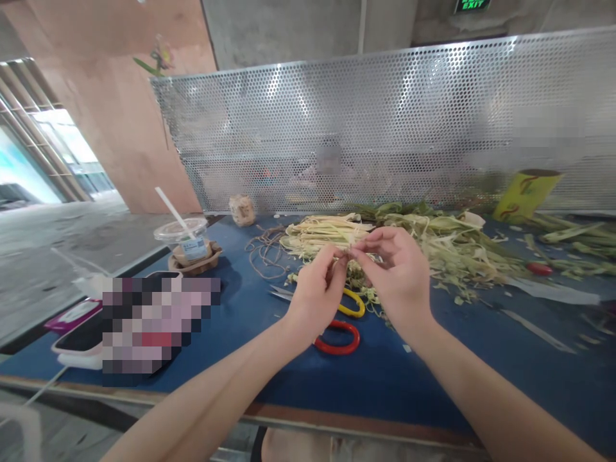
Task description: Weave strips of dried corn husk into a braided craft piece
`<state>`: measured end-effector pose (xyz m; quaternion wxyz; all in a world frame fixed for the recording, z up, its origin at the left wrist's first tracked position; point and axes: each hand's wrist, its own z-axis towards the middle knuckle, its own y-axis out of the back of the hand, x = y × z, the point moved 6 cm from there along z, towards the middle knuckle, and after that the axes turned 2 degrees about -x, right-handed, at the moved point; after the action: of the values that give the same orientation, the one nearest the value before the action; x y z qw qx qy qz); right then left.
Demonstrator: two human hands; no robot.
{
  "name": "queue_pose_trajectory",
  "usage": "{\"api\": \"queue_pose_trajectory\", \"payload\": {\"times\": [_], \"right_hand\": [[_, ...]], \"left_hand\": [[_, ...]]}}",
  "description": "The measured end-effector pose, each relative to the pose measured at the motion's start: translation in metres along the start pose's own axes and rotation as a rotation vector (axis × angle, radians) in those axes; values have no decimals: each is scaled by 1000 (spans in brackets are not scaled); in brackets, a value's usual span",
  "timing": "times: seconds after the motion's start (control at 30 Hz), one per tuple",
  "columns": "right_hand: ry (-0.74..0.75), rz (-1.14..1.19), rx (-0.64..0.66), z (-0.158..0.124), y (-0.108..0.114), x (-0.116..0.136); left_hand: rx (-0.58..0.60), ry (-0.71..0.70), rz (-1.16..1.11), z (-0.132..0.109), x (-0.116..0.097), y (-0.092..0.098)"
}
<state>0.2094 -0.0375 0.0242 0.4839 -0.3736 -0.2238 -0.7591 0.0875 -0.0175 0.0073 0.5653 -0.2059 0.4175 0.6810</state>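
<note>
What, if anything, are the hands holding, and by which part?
Cannot tell: left hand and right hand are close together near the pale yellowish bundle of stalks; anything between their fingers is too small to identify.

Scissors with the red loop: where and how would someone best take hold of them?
Probably by the red loop, coming from the near right: the loop's open ring shows on that side, on the table, while the left hand partly hides the scissors.

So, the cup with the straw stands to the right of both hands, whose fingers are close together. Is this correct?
Wrong side: in the head view, the cup with the straw stands left of the left hand and right hand, whose fingers are close together.
</note>
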Motion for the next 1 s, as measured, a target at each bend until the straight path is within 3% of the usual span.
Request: {"api": "queue_pose_trajectory", "payload": {"times": [0.17,0.43,0.57,0.67,0.77,1.0], "right_hand": [[70,-77,39,-3,-2,3],[256,-254,171,-7,-9,13],[311,-303,128,-7,-7,14],[280,-237,119,-4,-5,13],[210,-117,192,1,-6,11],[131,-115,272,7,-7,9]], "left_hand": [[11,-15,76,0,-5,1],[8,19,16,1,1,3],[-5,43,-41,2,1,3],[24,122,-104,4,1,2],[46,184,-153,6,1,3],[35,157,-103,7,2,6]]}}
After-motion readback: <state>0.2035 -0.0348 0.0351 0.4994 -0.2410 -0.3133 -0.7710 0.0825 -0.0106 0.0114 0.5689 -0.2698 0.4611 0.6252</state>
